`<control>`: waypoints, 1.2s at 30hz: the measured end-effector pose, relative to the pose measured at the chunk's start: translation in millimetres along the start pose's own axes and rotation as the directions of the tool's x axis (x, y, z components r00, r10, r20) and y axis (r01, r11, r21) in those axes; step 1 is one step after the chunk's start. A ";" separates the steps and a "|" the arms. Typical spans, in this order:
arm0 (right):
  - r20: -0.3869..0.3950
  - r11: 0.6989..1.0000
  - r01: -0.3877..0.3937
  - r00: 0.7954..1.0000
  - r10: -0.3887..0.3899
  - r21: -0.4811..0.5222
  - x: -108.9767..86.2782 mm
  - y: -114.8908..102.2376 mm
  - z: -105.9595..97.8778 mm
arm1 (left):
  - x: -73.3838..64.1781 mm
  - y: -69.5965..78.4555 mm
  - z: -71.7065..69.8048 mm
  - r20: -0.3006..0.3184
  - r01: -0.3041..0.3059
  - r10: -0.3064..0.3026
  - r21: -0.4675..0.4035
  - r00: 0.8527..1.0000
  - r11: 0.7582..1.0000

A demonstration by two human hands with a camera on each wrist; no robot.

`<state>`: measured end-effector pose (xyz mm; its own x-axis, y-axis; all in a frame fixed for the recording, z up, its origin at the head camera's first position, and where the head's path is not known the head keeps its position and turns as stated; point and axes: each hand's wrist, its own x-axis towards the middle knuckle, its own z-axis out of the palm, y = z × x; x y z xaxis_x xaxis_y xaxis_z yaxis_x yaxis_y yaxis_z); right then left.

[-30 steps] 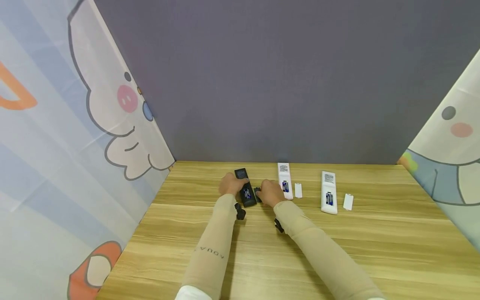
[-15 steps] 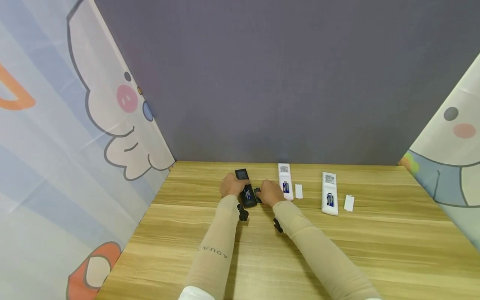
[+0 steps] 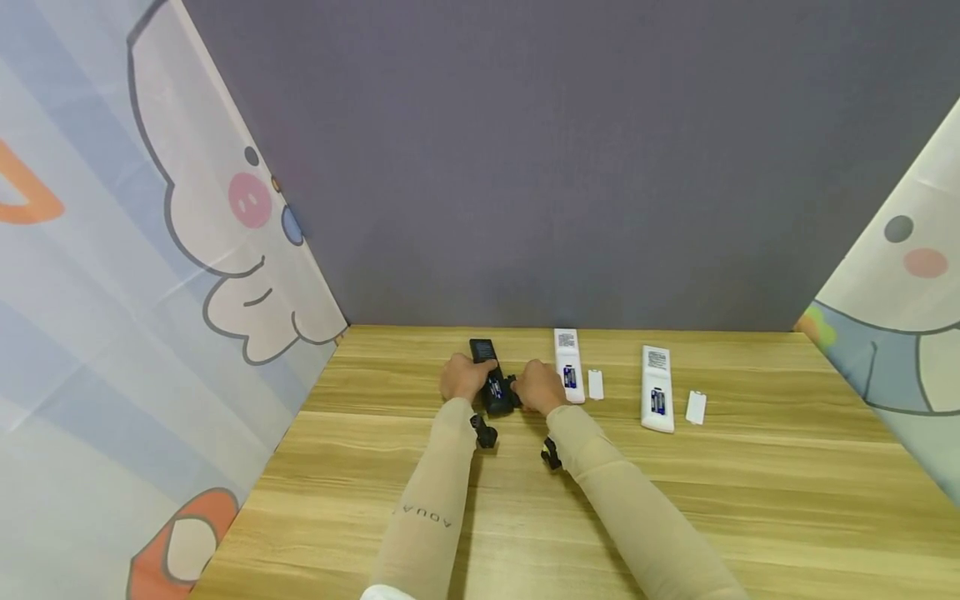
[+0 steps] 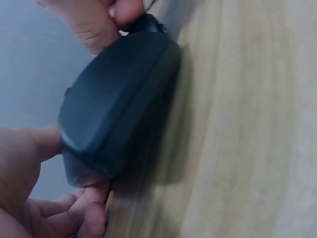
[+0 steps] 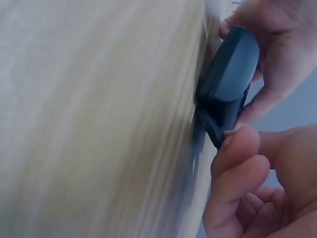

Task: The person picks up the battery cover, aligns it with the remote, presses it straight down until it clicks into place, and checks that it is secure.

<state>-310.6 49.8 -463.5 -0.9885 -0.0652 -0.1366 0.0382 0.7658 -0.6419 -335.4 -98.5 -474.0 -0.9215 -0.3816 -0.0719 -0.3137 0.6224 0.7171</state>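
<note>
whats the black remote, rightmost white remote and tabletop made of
Black remote: probably satin plastic; smooth rounded end, soft sheen. Rightmost white remote: likely smooth plastic too, evenly white casing, though small in view. Tabletop: wood or wood-look laminate, slightly glossy; streaked grain, pale reflections.

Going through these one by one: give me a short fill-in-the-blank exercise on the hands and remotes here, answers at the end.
1. The left hand grips a remote coloured ____.
2. The right hand pinches a small dark piece, while the loose covers farther right are ____.
3. Besides the gripped remote, the table bears ____ other remotes.
4. In the head view, each of those has a loose cover just to its ____.

Missing words: black; white; two; right.
</note>
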 end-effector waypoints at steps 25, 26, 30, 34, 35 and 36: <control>-0.078 0.842 0.201 0.979 -0.187 0.500 -6.2 19.2 -14.4 | -0.2 -15.8 -3.6 0.097 -0.047 0.101 -0.452 0.990 0.891; -0.076 0.838 0.199 0.979 -0.187 0.509 -6.7 19.5 -14.7 | -0.5 -16.1 -3.4 0.096 -0.051 0.108 -0.461 0.990 0.886; -0.070 0.823 0.193 0.980 -0.185 0.534 -6.9 19.7 -15.1 | -2.6 -17.0 -3.0 0.086 -0.075 0.133 -0.485 0.987 0.871; -0.054 0.812 0.188 0.980 -0.190 0.553 -8.1 18.4 -17.2 | -4.6 -16.3 -3.3 0.078 -0.090 0.149 -0.505 0.986 0.858; -0.047 0.810 0.185 0.980 -0.192 0.557 -8.5 18.0 -17.8 | -4.8 -15.9 -3.1 0.076 -0.091 0.150 -0.509 0.986 0.856; -0.042 0.809 0.184 0.980 -0.194 0.559 -8.9 17.6 -18.5 | -4.9 -15.6 -3.0 0.074 -0.093 0.152 -0.515 0.986 0.852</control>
<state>-303.8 75.7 -459.6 -0.9823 -0.1859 0.0220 -0.0689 0.2496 -0.9659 -325.3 -108.4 -482.8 -0.9728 -0.2311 -0.0131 -0.0639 0.2138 0.9748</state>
